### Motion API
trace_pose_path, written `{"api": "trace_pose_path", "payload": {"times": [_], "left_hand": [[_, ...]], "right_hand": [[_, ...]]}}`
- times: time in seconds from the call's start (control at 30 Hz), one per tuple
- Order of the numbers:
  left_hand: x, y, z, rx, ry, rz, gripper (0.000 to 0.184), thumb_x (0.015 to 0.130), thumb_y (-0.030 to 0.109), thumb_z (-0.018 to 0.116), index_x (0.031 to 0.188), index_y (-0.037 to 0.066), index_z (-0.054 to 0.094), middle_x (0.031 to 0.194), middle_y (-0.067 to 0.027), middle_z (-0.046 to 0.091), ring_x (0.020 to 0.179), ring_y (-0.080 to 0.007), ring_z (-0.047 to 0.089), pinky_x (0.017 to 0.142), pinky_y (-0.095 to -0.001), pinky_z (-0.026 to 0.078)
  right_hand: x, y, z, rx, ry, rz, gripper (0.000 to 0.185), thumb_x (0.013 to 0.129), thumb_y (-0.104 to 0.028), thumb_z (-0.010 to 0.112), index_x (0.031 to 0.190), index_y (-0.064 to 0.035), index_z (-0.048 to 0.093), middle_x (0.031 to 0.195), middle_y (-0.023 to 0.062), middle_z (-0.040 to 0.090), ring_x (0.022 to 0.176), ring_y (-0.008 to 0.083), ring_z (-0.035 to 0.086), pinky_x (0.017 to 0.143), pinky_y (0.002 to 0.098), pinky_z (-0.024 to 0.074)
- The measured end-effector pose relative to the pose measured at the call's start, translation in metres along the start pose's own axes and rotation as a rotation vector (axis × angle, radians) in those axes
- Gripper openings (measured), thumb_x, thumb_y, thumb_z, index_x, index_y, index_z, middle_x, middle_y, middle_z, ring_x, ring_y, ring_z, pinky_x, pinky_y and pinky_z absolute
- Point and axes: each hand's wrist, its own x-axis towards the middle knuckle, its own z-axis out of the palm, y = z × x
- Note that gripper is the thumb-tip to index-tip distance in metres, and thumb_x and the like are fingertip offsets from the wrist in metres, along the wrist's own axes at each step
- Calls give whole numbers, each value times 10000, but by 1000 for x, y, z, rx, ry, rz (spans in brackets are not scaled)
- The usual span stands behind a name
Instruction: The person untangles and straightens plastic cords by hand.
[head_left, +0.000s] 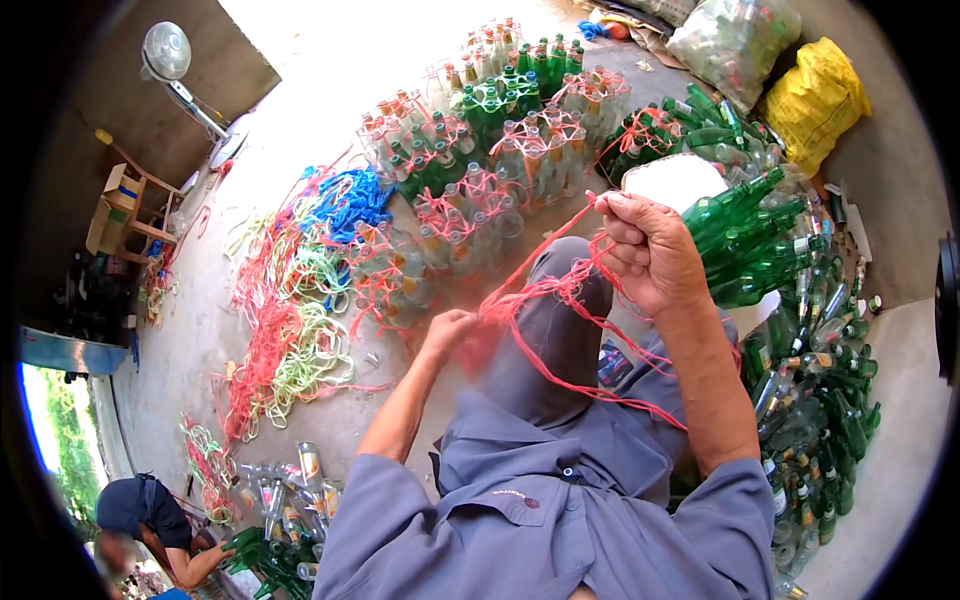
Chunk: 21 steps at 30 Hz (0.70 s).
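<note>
Red plastic twine (552, 288) stretches between my two hands above my knees, with loose strands hanging over my lap. My right hand (650, 250) is raised and closed, pinching the twine at its upper end. Lower down and to the left, my left hand (450, 332) is closed on the same twine, and a blurred red tangle hangs beside it. Just beyond my left hand stands a bundle of clear bottles (395, 275) tied with red twine. Several green bottles (745, 240) lie in a pile close to my right forearm.
Tied bottle bundles (470, 215) stand ahead. Blue twine (350, 203) and pale green twine (318, 355) lie on the floor at left. Loose bottles (800, 400) heap on the right, near a yellow sack (818, 100). A co-worker (150, 520) bends over bottles, lower left. A fan (168, 52) stands behind.
</note>
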Motion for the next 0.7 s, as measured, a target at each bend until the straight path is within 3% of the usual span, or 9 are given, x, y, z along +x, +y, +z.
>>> {"api": "trace_pose_path", "payload": {"times": [0.17, 0.33, 0.5, 0.53, 0.67, 0.7], "left_hand": [[-27, -15, -31, -33, 40, 185, 115, 914, 183, 644, 947, 75, 668, 938, -40, 721, 810, -124, 667, 732, -269, 522], [-72, 10, -29, -325, 132, 252, 131, 885, 170, 632, 870, 41, 648, 780, -46, 660, 713, -149, 665, 663, -284, 516], [-96, 44, -9, -250, 141, 346, 134, 906, 155, 610, 851, 40, 652, 714, -26, 625, 593, -111, 610, 519, -239, 466], [-98, 49, -2, -238, 132, 375, 138, 910, 152, 606, 846, 39, 653, 700, -22, 620, 572, -101, 596, 493, -231, 452], [-106, 65, 22, -78, 98, 380, 166, 910, 156, 596, 820, 28, 651, 650, -3, 595, 560, -76, 540, 504, -254, 444], [-99, 57, 18, -67, 202, 375, 171, 899, 161, 603, 806, 26, 651, 647, -6, 593, 557, -89, 534, 508, -271, 445]], "right_hand": [[3, 0, -7, 58, 106, -2, 128, 948, -130, 591, 935, -9, 630, 617, -78, 396, 447, 10, 297, 404, 189, 233], [6, 4, -15, -5, 116, 13, 142, 952, -129, 595, 940, 6, 639, 608, -86, 383, 443, 8, 287, 401, 185, 227], [2, 22, 4, -201, 81, 87, 185, 977, -140, 568, 905, 20, 628, 576, -82, 382, 426, 8, 284, 388, 182, 234], [2, 28, 2, -189, 32, 93, 185, 951, -156, 621, 900, 19, 654, 585, -83, 427, 450, 4, 313, 393, 173, 225], [-2, 41, 12, -221, -40, 177, 152, 951, -128, 609, 878, -1, 651, 581, -70, 429, 459, 12, 356, 376, 178, 253], [-3, 39, 12, -127, 10, 82, 145, 954, -123, 605, 884, -3, 643, 585, -72, 420, 451, 10, 333, 371, 178, 241]]}}
